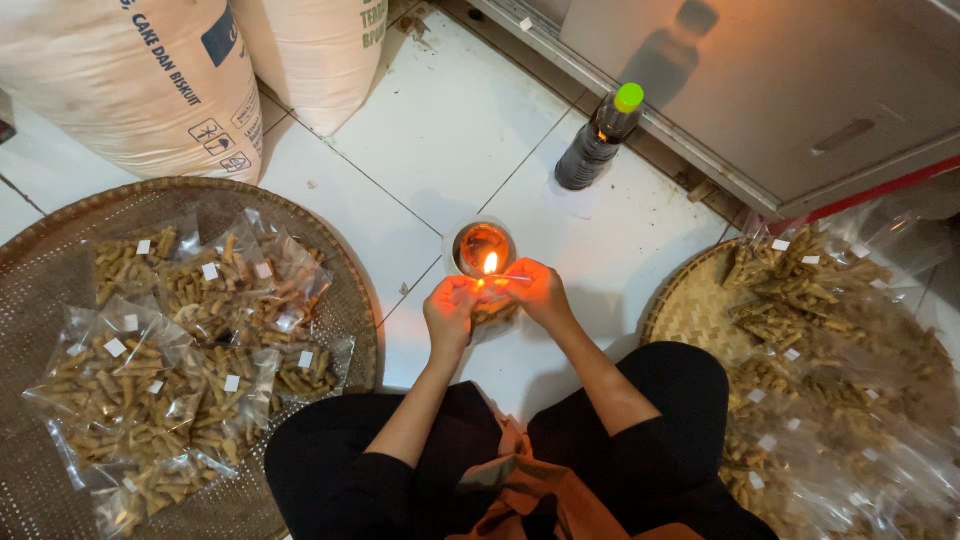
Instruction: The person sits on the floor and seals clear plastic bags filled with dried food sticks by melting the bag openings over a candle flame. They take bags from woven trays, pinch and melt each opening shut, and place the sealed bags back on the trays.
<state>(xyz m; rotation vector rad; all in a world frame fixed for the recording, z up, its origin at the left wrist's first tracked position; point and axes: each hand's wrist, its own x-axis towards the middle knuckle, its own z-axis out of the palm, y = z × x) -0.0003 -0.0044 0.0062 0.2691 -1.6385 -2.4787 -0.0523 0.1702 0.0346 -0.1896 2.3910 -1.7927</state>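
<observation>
Clear snack bag (493,306) — brown sticks inside — glows orange by the flame (491,263).

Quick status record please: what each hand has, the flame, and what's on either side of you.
left hand: pinches one edge of the small snack bag
right hand: pinches its other edge
flame: lit, in a small round lamp, at the bag's top edge
left side: woven tray of filled bags
right side: second tray of bags
behind: dark bottle, green cap

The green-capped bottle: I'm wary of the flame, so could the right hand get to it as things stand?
Probably not at once. The right hand holds a snack bag with the left hand at the flame. The bottle stands beyond on bare floor tile, unblocked.
</observation>
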